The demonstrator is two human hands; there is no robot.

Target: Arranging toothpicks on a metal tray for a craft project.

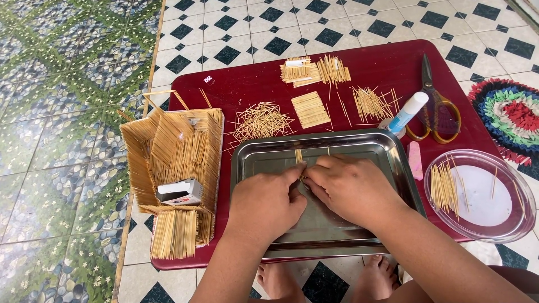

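I am pinching a small row of toothpicks point(299, 157) between my left hand point(268, 203) and right hand point(347, 188), at twelve o'clock in the steel tray point(393, 168); next, I judge, aligning them demands steady fingertip pressure.

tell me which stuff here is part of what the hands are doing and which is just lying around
In use: left hand and right hand pressing a strip of sticks in the metal tray; stick house, loose stick piles, glue bottle.

Lying about: scissors, small box, rag rug.
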